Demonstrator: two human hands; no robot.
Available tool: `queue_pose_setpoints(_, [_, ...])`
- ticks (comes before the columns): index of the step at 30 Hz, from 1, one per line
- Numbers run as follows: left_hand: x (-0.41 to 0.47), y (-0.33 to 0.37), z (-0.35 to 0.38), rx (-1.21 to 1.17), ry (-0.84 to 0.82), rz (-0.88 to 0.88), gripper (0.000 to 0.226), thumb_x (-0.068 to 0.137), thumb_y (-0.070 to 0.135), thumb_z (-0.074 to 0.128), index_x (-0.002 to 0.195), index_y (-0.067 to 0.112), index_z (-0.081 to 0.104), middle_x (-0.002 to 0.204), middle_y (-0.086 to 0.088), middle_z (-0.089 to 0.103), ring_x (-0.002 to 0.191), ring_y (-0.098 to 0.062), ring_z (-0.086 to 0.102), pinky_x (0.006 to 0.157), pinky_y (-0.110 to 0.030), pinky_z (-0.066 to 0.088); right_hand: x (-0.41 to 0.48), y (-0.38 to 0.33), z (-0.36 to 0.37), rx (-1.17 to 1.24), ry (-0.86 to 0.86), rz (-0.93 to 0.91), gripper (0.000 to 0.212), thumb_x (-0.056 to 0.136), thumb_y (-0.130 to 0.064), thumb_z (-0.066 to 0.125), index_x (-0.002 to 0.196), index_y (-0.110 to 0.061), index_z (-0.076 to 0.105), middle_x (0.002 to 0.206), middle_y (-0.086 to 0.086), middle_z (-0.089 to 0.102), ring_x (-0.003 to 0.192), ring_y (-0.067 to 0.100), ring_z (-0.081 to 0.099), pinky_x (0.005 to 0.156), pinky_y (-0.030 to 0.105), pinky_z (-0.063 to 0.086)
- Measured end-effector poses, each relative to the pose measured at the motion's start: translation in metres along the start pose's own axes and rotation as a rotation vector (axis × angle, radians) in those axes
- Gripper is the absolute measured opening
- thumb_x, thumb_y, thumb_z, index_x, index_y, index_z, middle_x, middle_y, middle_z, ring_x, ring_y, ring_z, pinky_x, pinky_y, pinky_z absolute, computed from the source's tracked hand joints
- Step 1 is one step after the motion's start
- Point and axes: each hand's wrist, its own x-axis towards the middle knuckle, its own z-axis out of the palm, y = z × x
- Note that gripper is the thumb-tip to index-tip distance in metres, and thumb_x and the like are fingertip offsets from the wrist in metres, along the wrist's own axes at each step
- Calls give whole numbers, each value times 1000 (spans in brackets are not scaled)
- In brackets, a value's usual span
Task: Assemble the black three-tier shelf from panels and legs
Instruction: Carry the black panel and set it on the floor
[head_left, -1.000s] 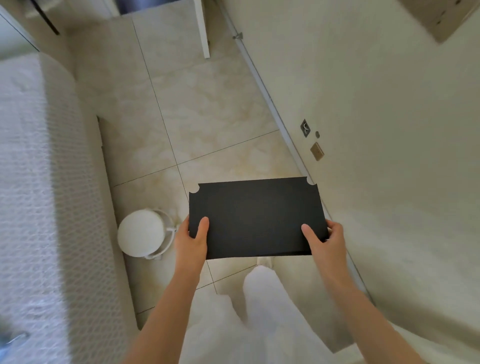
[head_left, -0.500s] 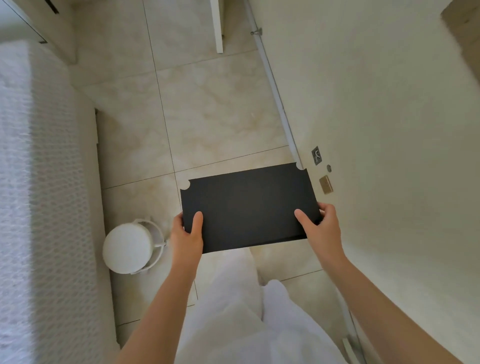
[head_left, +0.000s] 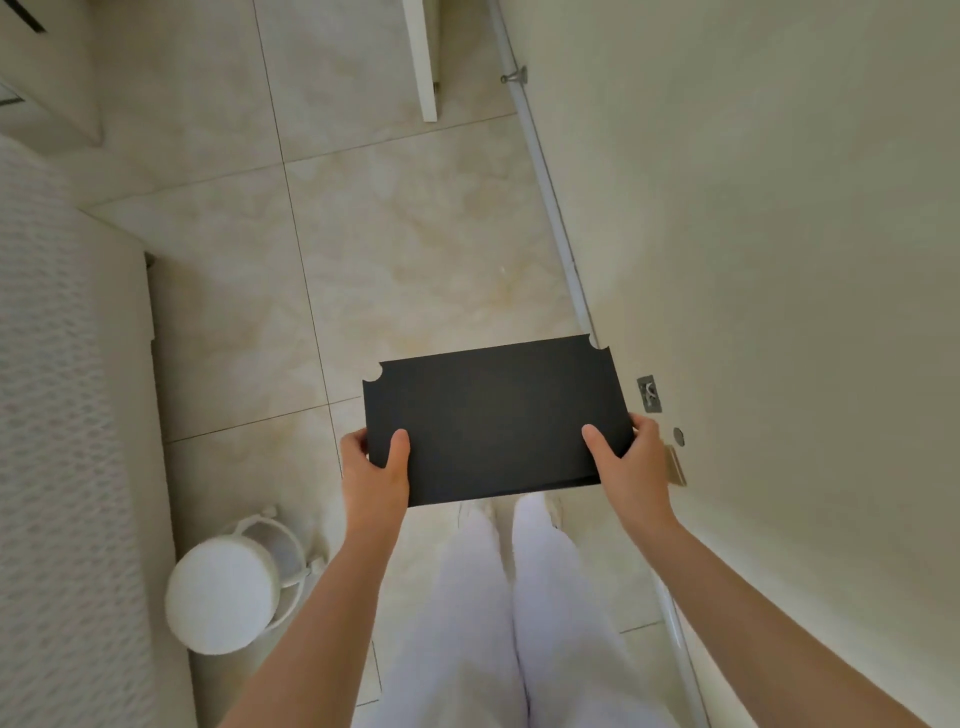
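Seen from the head camera, the person stands over a pale tiled floor (head_left: 405, 249) and holds a black panel (head_left: 493, 415) flat in front of the body, above the floor and the white-trousered legs (head_left: 467, 597). The left hand (head_left: 374, 475) grips the panel's near left corner, with the thumb lying on the top face and the fingers curled under the edge. The right hand (head_left: 636, 460) grips the near right corner the same way, thumb on top and fingers wrapped round the side. The panel is roughly level, its long edges running left to right, and its two far corners show small rounded notches (the hands cover the near corners). A round white stool (head_left: 223, 597) stands on the floor at lower left, beside a textured white cover (head_left: 57, 415). A cream wall (head_left: 779, 260) runs along the right, with a small metal plate (head_left: 648, 394) just beyond the panel's right edge
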Motion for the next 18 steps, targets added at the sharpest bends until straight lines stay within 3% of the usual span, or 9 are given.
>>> queue_pose_setpoints(4, [55,2,40,4,18,-30,31,100,40,57,116,16,46,103,5,58,88,-9,59,64,-23,45,80,-3,22,-48,-59,15,53,90,-34,70,132,-12,46,117,2,56,103,20,59,68,14,43])
queue_pose_setpoints(10, [148,-20,106,-7,43,-90,36,99,48,56,116,18,45,100,11,57,87,-6,57,63,-19,43,195,14,74,-218,-114,-64,55,90,-39,68,131,-8,47,119,11,57,99,25,57,79,31,49])
queue_pose_setpoints(16, [248,-78,166,-35,46,-108,33,100,47,54,115,19,45,102,8,57,91,-9,59,65,-22,46,299,72,151,-286,-168,-58,53,92,-42,65,129,-9,47,118,11,58,93,23,56,75,30,45])
queue_pose_setpoints(18, [284,-101,185,-18,49,-102,33,100,48,54,114,19,45,102,7,57,90,-9,59,64,-22,46,330,98,179,-294,-174,-55,51,92,-41,66,127,-9,48,115,9,58,90,21,54,68,26,41])
